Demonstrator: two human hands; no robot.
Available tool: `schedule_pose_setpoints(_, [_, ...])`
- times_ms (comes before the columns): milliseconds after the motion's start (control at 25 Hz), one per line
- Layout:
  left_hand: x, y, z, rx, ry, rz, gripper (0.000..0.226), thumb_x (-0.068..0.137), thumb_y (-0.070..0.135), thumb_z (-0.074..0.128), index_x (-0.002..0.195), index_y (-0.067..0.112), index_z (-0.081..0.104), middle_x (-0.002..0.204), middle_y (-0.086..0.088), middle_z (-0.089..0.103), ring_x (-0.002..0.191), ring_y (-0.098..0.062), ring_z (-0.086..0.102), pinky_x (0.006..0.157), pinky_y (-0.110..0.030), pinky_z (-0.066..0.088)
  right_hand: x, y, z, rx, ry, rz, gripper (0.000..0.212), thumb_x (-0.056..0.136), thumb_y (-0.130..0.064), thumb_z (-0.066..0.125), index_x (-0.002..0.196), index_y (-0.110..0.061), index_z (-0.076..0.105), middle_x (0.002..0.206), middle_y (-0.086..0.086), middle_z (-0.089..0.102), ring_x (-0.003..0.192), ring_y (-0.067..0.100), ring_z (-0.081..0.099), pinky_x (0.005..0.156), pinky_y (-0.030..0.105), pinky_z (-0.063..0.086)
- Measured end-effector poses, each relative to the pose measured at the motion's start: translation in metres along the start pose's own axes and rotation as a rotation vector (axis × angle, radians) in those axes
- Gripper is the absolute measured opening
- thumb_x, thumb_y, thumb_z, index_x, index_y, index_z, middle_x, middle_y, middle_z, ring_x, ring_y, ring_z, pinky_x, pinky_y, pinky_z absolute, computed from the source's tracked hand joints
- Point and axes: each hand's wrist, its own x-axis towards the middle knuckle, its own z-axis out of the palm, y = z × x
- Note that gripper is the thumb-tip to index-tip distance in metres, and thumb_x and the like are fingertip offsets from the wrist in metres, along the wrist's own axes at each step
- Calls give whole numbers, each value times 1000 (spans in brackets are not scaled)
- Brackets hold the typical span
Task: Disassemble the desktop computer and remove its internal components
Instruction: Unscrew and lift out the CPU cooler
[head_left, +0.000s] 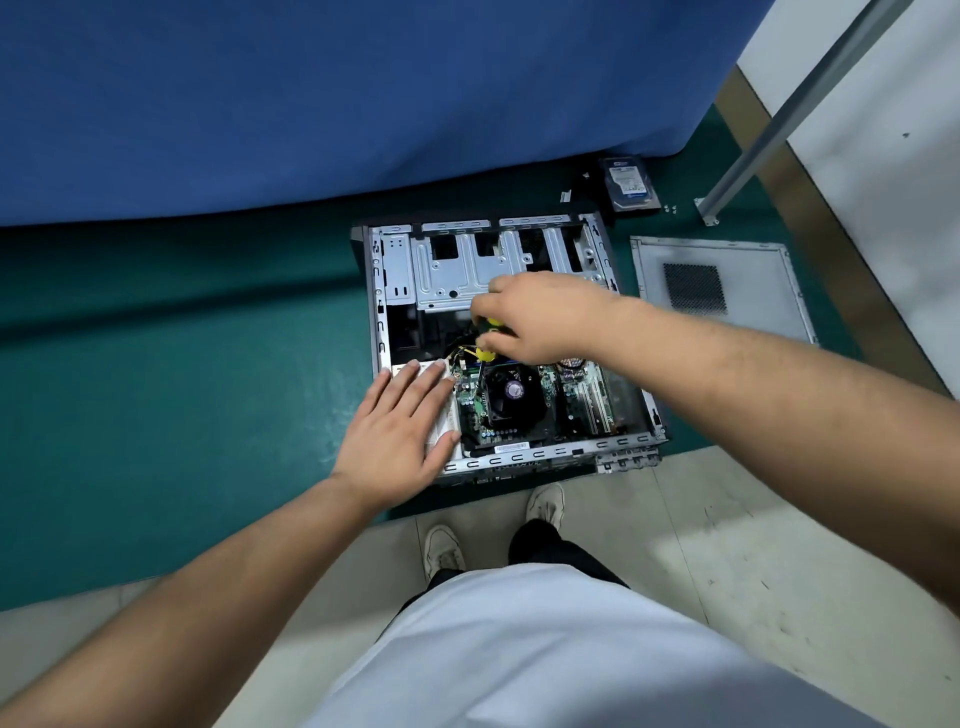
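Observation:
An open desktop computer case (377, 291) lies on its side on the green floor. Inside are a silver drive cage (457, 265), a green motherboard (582, 395) and a black CPU fan (511, 397). My right hand (545, 317) grips a yellow-and-black screwdriver (485, 353), held upright with its shaft reaching down to the board at the fan's left corner. My left hand (400, 426) rests flat, fingers straight, on the pale power supply (445, 415) at the case's near left corner.
The removed side panel (722, 286) lies right of the case. A hard drive (629, 183) and loose screws (670, 209) sit behind it, near a metal post foot (707, 213). A blue cloth (311, 104) hangs at the back. My shoes (444, 551) stand just before the case.

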Motion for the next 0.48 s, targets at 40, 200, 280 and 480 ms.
schedule_pose_setpoints(40, [1,2,1,-16,13,-12,64,101,55,35,155,20,40,164,2,32,153,-25,25,125,-49,17,4,-7,4,-15,55,145,55,100,-68,32,115,-24,62,104,8,66,97,33,66,68,38,43])
schedule_pose_setpoints(200, [1,3,4,-41,31,-14,64,101,55,34,154,20,42,163,2,34,152,-25,26,124,-50,19,16,-21,5,-130,99,262,53,106,-58,30,119,-17,62,103,11,71,95,34,67,65,36,39])
schedule_pose_setpoints(280, [1,3,4,-31,27,-15,64,102,56,34,154,20,42,163,1,35,152,-26,26,124,-50,19,14,-15,2,-160,26,-47,38,106,-43,44,126,-13,55,116,12,66,108,35,60,81,41,47])
schedule_pose_setpoints(480, [1,3,6,-26,36,-16,63,102,54,36,154,19,42,163,1,36,152,-26,26,124,-51,20,8,-5,-11,59,-63,-45,42,100,-51,50,128,-20,54,113,7,59,105,33,61,80,42,52])
